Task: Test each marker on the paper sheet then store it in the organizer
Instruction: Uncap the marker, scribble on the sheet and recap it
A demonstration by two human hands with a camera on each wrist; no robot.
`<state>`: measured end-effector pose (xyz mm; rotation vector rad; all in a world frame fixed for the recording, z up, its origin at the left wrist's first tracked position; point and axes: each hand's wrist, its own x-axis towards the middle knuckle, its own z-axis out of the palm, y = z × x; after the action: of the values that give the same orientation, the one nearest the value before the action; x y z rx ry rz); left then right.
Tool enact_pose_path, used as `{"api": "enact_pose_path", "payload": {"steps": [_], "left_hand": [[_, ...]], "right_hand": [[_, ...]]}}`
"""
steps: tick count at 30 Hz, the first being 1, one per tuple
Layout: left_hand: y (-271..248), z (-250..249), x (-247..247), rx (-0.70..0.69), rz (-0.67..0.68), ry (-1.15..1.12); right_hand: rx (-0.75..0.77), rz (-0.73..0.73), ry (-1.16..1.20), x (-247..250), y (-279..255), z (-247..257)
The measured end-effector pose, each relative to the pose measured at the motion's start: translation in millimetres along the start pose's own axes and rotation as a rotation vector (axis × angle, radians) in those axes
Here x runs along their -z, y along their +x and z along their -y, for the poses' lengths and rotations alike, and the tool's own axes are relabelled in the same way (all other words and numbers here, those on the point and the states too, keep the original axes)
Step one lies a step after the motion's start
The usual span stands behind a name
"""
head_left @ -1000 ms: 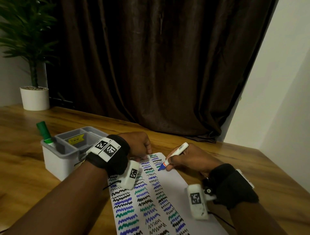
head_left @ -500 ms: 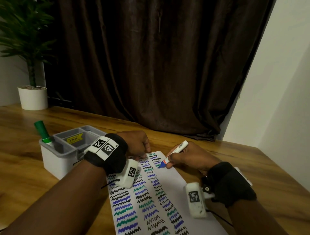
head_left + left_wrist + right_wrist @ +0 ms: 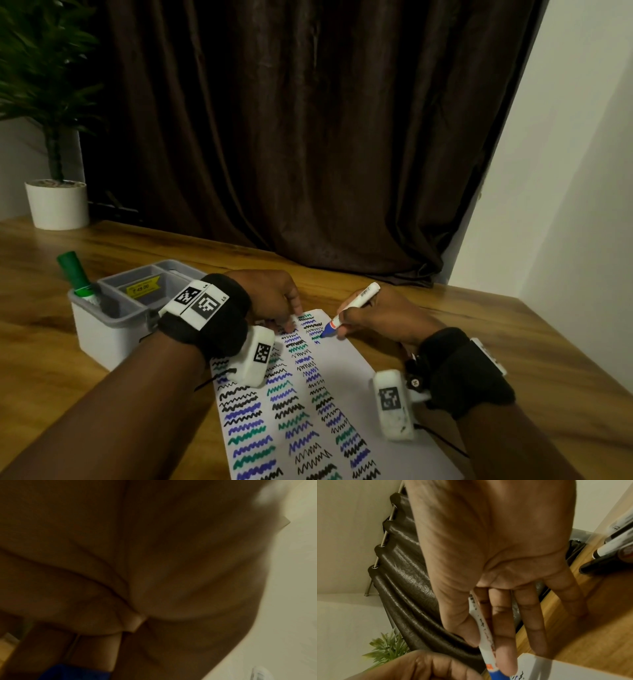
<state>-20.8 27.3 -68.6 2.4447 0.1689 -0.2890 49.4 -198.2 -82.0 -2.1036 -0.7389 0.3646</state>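
1. A yellow price sticker (image 3: pixel 143 287) inside the organizer (image 3: pixel 102 329) reads "49.00"; the print on the blue marker (image 3: pixel 352 305) is too small to read.
2. The right hand (image 3: pixel 383 317) grips the blue marker, fingers curled round its white barrel, with the tip touching the paper sheet (image 3: pixel 352 377) near its far edge.
3. The left hand (image 3: pixel 270 298) rests on the sheet's far left part, fingers curled; in the left wrist view a blue piece (image 3: pixel 73 672) sits under the fingers, but whether they hold it cannot be told.
4. The sheet lies on the wooden desk (image 3: pixel 513 342), covered in columns of black, blue and green squiggles.
5. The grey and white organizer stands on the desk just left of the sheet, with a green marker (image 3: pixel 75 274) upright in its left compartment.
6. More markers (image 3: pixel 611 547) lie on the desk to the right of the right hand.
7. A dark brown curtain (image 3: pixel 308 120) hangs behind the desk, a white wall (image 3: pixel 565 171) stands at the right, and a potted plant (image 3: pixel 56 202) sits at the desk's far left corner.
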Motion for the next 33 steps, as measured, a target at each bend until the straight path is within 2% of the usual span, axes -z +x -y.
{"api": "enact_pose_path", "payload": {"steps": [6,19,33], "left_hand": [[-1.0,-3.3,-0.5,0.001,-0.006,0.019],[0.8,-1.4,-0.8,0.006,-0.024,0.032],[2.9,-2.1,-1.0,0.019,-0.026,0.015]], "right_hand": [[-0.003,0.048,0.002,-1.1,-2.7,1.6],[-0.030,0.043,0.036,-1.9,-1.4,0.0],[-0.063,-0.020,-0.034,0.5,0.3,-1.0]]}}
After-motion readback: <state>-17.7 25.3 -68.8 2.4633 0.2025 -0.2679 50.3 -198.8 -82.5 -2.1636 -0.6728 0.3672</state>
